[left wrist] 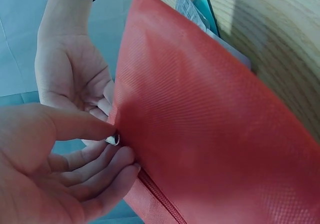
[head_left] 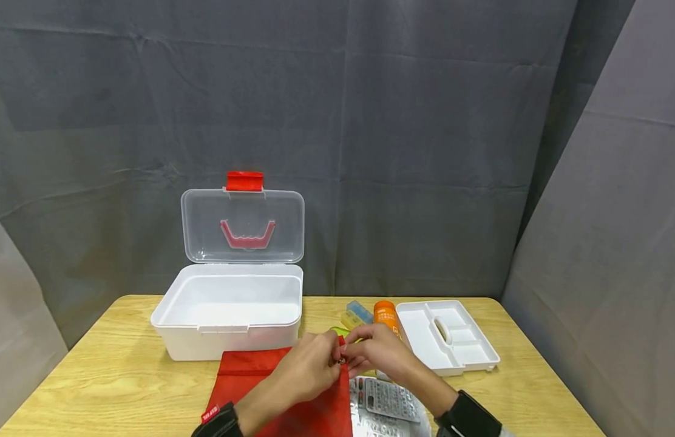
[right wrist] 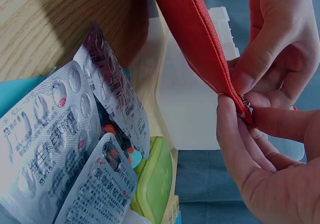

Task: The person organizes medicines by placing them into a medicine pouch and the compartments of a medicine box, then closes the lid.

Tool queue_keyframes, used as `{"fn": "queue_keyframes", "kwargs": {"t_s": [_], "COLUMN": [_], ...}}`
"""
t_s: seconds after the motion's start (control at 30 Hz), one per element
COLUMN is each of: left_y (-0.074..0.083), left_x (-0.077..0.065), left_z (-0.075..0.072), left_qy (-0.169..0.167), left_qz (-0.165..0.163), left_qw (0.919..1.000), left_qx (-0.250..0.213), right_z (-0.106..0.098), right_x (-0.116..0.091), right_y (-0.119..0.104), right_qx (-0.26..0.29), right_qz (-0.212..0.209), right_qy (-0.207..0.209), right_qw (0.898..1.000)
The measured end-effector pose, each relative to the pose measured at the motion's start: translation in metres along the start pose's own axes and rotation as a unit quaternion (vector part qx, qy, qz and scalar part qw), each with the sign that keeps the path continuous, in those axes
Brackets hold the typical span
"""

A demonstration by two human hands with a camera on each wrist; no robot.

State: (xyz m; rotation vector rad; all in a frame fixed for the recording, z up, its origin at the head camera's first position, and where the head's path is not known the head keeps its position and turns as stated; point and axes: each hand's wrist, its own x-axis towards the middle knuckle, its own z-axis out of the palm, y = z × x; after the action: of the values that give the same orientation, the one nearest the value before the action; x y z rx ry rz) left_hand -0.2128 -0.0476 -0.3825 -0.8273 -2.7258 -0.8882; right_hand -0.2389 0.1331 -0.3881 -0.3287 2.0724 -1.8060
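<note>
A red zippered pouch [head_left: 315, 406] stands tilted over the table between the two hands. My left hand [head_left: 310, 367] pinches the small metal zipper pull [left wrist: 114, 138] between thumb and finger, at one end of the zipper [left wrist: 162, 196]. Opposite it, my right hand [head_left: 382, 352] pinches the pouch's corner between thumb and fingers, right beside the pull in the right wrist view. The pouch's inside is hidden. Below the right hand lie silver blister packs [right wrist: 55, 134] of pills, with a green case [right wrist: 154, 181] next to them.
A white box [head_left: 228, 328] with its clear lid [head_left: 206, 224] raised stands at the back left. To the right are a white divided tray [head_left: 419, 328] with a handle, an orange bottle [head_left: 385, 312] and a blue and yellow pill organizer [head_left: 359, 311]. Grey cloth [head_left: 425, 152] hangs behind the table.
</note>
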Motion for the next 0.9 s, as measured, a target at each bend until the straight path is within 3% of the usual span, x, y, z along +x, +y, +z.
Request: {"fn": "queue_keyframes", "kwargs": {"t_s": [0.17,0.4,0.73,0.9], "left_y": [-0.0013,-0.003,-0.0084,-0.0088], "left_x": [0.0009,0.001,0.003,0.004], "left_z": [0.0003,0.0006,0.0009,-0.0012], "left_qy": [0.012,0.004,0.023,0.012], "left_qz": [0.005,-0.011,0.027,0.043], "left_qw": [0.9999,0.9999,0.9993,0.999], "left_qx": [0.006,0.005,0.013,0.002], "right_z": [-0.0008,-0.0014,-0.0006,-0.0001], "right_x": [-0.0005,-0.0012,-0.0003,-0.0001], "right_y": [-0.0009,-0.0022,0.0018,0.0028], "right_qx": [-0.006,-0.021,-0.038,-0.052], "right_qz": [0.003,0.003,-0.021,-0.024], "right_qy": [-0.002,-0.001,-0.006,-0.003], "right_qw": [1.0,1.0,0.999,0.998]}}
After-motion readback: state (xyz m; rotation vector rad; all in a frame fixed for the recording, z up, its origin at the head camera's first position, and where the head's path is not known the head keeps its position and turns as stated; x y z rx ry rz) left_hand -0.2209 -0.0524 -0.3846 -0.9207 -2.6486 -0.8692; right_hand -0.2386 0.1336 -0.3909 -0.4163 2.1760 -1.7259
